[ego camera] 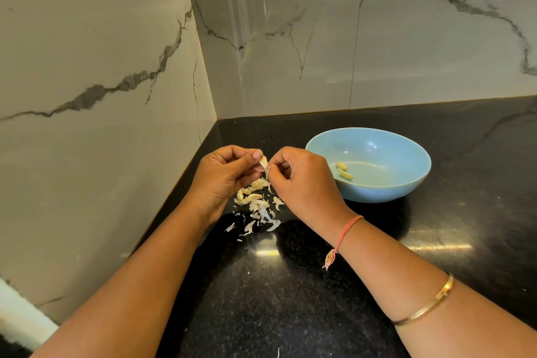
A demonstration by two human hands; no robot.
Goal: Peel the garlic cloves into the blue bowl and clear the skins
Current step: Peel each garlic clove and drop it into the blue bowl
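My left hand (225,176) pinches a pale garlic clove (263,162) between thumb and fingers, above the counter. My right hand (302,183) pinches a strip of the clove's skin just beside it. Below the hands lies a pile of unpeeled cloves (252,195) mixed with loose papery skins (263,216). The blue bowl (406,151) stands to the right of my right hand, with two peeled cloves (344,170) on its bottom.
The black speckled counter (290,285) meets marble walls on the left (101,96) and at the back (377,52), forming a corner behind the hands. Small skin flecks (278,352) lie scattered toward the near edge.
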